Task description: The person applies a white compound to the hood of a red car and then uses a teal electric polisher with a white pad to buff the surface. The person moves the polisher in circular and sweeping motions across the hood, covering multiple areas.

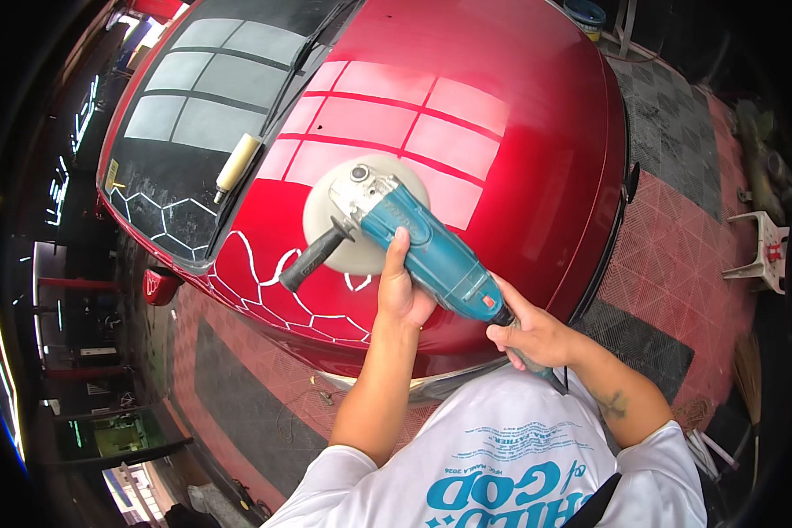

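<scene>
A teal car polisher (436, 251) with a grey metal head lies over the glossy red hood (537, 150) of a car. Its round whitish pad (321, 207) shows behind the head, face down toward the paint; whether it touches I cannot tell. My left hand (403, 295) grips the body from its left side, thumb on top and the other fingers mostly hidden underneath. Around the rear handle my right hand (537, 334) is closed, near the cord. The black side handle (317, 255) sticks out to the left, with no hand on it.
A cream squeeze bottle (238, 165) lies by the wiper at the windshield's base (194, 211). The red side mirror (159, 287) juts out at left. At right stand a white plastic stool (759, 253) and a broom (748, 374) on red and grey floor tiles (669, 238).
</scene>
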Action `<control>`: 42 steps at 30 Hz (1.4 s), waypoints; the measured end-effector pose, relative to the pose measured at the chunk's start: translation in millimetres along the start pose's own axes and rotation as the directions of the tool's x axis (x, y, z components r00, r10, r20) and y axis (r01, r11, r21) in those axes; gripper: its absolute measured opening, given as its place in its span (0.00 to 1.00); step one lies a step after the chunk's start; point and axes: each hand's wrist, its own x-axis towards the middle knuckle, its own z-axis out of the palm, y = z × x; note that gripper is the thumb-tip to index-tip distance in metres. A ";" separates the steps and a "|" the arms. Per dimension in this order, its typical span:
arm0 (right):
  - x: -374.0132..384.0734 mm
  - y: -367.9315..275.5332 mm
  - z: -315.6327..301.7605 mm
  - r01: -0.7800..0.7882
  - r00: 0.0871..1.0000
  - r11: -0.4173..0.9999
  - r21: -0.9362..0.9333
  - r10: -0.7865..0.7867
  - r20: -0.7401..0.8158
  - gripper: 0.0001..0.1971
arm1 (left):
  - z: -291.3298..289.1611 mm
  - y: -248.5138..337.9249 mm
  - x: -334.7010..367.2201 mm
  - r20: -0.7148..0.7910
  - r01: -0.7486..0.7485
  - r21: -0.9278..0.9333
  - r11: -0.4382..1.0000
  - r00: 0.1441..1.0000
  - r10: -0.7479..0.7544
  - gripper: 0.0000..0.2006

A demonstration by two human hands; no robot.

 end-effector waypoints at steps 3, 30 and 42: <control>-2.2 -4.1 11.4 -0.009 1.000 0.998 -0.065 0.010 0.022 0.53 | -14.9 0.4 -19.5 0.035 -0.042 0.003 0.999 0.998 0.042 0.40; 38.9 -37.5 -10.2 0.074 0.947 0.965 -0.253 -0.147 -0.287 0.49 | 17.7 11.0 103.5 0.290 0.005 -0.056 0.998 0.957 0.012 0.46; 26.3 -42.3 -36.7 0.086 0.980 0.996 -0.035 -0.091 -0.178 0.42 | 62.1 14.9 98.6 0.183 -0.002 0.135 0.991 0.983 -0.023 0.35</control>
